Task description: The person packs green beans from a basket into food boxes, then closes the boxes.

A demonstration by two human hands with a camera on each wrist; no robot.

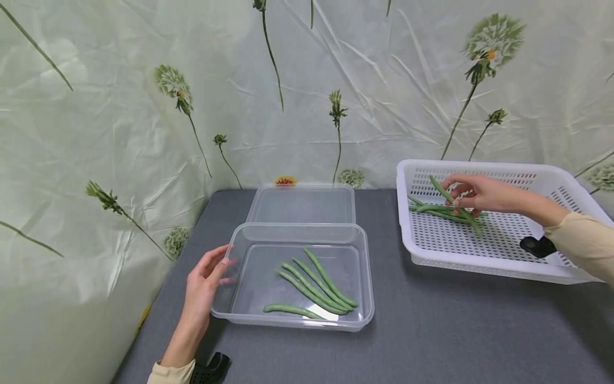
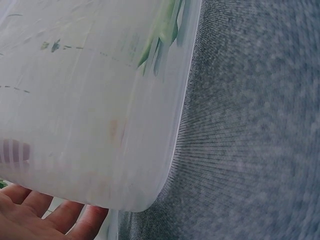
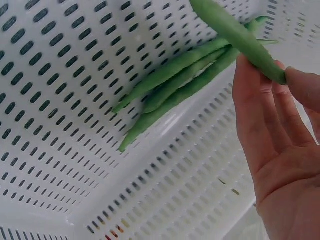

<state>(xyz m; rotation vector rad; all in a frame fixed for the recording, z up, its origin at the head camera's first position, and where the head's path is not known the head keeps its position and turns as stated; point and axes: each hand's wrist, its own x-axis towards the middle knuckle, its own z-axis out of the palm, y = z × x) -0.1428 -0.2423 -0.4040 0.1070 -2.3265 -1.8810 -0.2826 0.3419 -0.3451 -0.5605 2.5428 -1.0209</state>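
Note:
My left hand [image 1: 217, 266] rests with straight fingers against the left wall of a clear plastic container [image 1: 297, 227] on the grey table. Several green beans [image 1: 314, 287] lie in it. In the left wrist view the container's wall [image 2: 90, 110] fills the frame, with my fingers [image 2: 47, 215] at its lower edge. My right hand [image 1: 461, 195] is inside a white slotted basket [image 1: 479, 166] at the right and pinches one green bean [image 1: 438, 188] between thumb and fingertips. The right wrist view shows that held bean [image 3: 239, 35] above a few more beans [image 3: 175, 82] on the basket floor.
The container's clear lid [image 1: 302, 205] lies flat just behind it against the floral backdrop. Grey table [image 1: 455, 330] stretches bare between container and basket and along the front. Black wrist mounts show at my right wrist [image 1: 537, 246] and left wrist [image 1: 211, 369].

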